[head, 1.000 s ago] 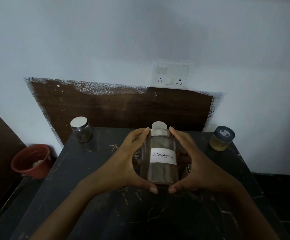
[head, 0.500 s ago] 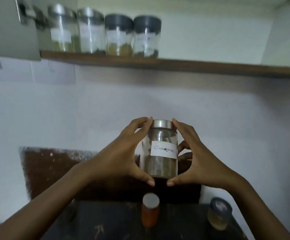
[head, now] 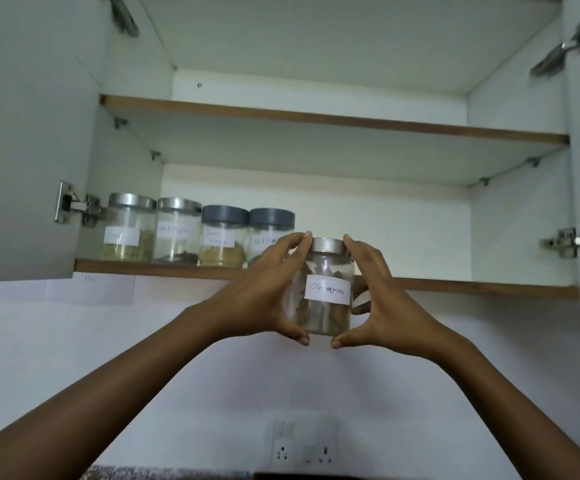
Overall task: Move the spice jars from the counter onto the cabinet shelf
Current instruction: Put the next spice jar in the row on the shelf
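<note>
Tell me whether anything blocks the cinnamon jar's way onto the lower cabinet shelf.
Nothing visible does. The cinnamon jar, held by the left hand and right hand, hangs before the front edge of the lower shelf, just right of the four jars standing there. The nearest, dark-lidded jar sits close behind the left hand's fingers.

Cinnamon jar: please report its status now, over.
Left hand and right hand both grip cinnamon jar, upright. Not yet on lower shelf; base below its edge. Nearest grey-lidded jar close, partly behind left hand.
</note>
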